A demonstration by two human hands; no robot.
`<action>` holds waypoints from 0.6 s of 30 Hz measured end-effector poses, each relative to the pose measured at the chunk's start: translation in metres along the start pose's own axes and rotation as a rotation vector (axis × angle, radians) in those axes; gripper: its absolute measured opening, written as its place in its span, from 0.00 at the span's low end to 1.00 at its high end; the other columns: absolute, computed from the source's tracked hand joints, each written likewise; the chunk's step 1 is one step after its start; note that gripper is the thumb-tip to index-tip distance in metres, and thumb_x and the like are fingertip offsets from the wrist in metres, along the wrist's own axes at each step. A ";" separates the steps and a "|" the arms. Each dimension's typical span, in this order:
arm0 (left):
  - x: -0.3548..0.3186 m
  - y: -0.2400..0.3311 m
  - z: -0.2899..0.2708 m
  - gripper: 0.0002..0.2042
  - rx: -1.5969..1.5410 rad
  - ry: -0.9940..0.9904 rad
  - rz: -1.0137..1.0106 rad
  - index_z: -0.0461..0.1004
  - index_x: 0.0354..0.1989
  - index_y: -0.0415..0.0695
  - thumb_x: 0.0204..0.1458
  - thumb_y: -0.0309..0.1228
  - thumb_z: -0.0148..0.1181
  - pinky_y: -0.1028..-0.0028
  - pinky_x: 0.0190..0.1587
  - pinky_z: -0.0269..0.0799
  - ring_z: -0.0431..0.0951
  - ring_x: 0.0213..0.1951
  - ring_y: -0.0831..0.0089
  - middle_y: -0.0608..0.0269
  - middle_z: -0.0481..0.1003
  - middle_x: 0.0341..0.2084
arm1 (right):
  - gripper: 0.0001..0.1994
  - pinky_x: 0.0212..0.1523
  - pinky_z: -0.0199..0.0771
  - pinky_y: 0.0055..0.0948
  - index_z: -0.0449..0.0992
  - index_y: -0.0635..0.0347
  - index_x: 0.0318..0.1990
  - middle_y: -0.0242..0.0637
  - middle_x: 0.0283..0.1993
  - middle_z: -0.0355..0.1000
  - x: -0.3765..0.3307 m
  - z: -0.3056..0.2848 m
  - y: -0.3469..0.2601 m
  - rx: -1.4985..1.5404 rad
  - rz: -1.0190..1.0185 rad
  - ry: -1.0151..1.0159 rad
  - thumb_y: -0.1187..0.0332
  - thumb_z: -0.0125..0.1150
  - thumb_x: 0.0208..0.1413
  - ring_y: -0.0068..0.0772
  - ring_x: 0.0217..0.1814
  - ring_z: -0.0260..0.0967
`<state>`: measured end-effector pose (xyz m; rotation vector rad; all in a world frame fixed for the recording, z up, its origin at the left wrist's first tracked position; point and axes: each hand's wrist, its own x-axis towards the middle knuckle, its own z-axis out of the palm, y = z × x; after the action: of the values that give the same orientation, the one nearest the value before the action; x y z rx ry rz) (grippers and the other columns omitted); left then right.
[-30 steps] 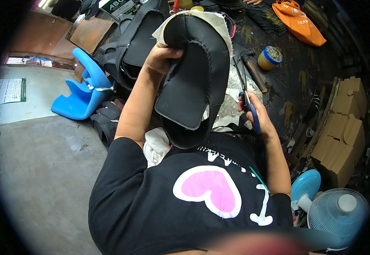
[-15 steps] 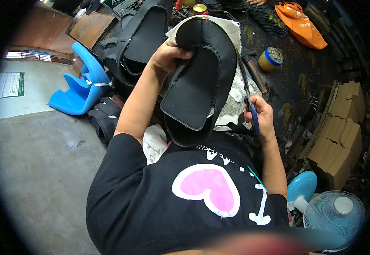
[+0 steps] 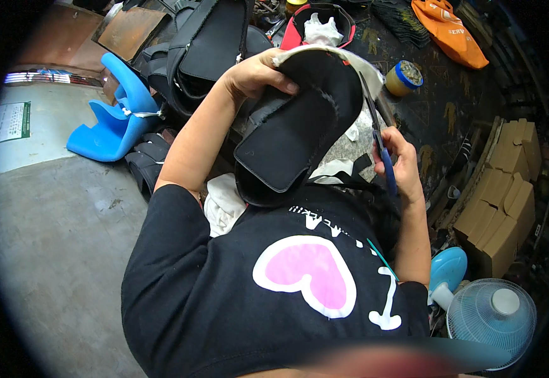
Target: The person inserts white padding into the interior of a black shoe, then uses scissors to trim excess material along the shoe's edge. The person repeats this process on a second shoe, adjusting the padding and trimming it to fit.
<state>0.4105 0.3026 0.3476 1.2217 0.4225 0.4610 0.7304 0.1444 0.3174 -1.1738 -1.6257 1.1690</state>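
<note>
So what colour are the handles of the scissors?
Blue: the scissors in the right hand show best in the head view.

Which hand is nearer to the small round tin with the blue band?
The right hand. It holds scissors just below the tin; the left hand grips the black seat farther left.

Your picture is a round one with a black ring all about it. Straight lines bend near the rim. The middle is bright and sharp, and you can see the pink heart on the shirt [image 3: 306, 277] well. Soft light falls evenly, with no hard shadows. The grey floor [image 3: 54, 252] looks pale on your left. The far right side is dark. A blurry pinkish smear sits along the bottom edge.
</note>
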 end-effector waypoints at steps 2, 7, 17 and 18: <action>0.000 0.000 0.001 0.30 0.056 -0.031 -0.049 0.72 0.57 0.40 0.38 0.18 0.64 0.73 0.58 0.66 0.75 0.48 0.74 0.63 0.78 0.46 | 0.32 0.32 0.61 0.21 0.71 0.65 0.37 0.26 0.29 0.62 -0.001 -0.004 -0.001 0.013 0.047 -0.010 0.46 0.76 0.35 0.19 0.30 0.60; -0.004 -0.002 0.005 0.27 -0.008 0.044 -0.022 0.74 0.54 0.39 0.39 0.18 0.66 0.73 0.59 0.65 0.75 0.47 0.74 0.64 0.79 0.44 | 0.30 0.33 0.62 0.20 0.71 0.65 0.36 0.26 0.29 0.62 -0.008 -0.016 -0.007 0.065 0.125 -0.094 0.49 0.78 0.35 0.17 0.31 0.60; 0.000 -0.017 0.002 0.32 -0.094 -0.002 0.012 0.69 0.59 0.40 0.39 0.16 0.63 0.71 0.57 0.68 0.76 0.49 0.72 0.61 0.77 0.48 | 0.33 0.39 0.68 0.31 0.71 0.64 0.43 0.38 0.30 0.66 -0.010 -0.016 -0.003 -0.185 0.149 -0.100 0.46 0.69 0.35 0.35 0.33 0.68; -0.001 -0.020 0.002 0.34 -0.133 0.012 0.061 0.68 0.61 0.41 0.38 0.16 0.63 0.71 0.58 0.67 0.75 0.50 0.72 0.61 0.76 0.50 | 0.33 0.40 0.68 0.32 0.71 0.63 0.44 0.39 0.31 0.67 -0.011 -0.013 -0.002 -0.212 0.163 -0.087 0.46 0.69 0.34 0.38 0.33 0.69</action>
<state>0.4130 0.2948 0.3289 1.1055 0.3598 0.5413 0.7451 0.1365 0.3217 -1.4299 -1.7805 1.1850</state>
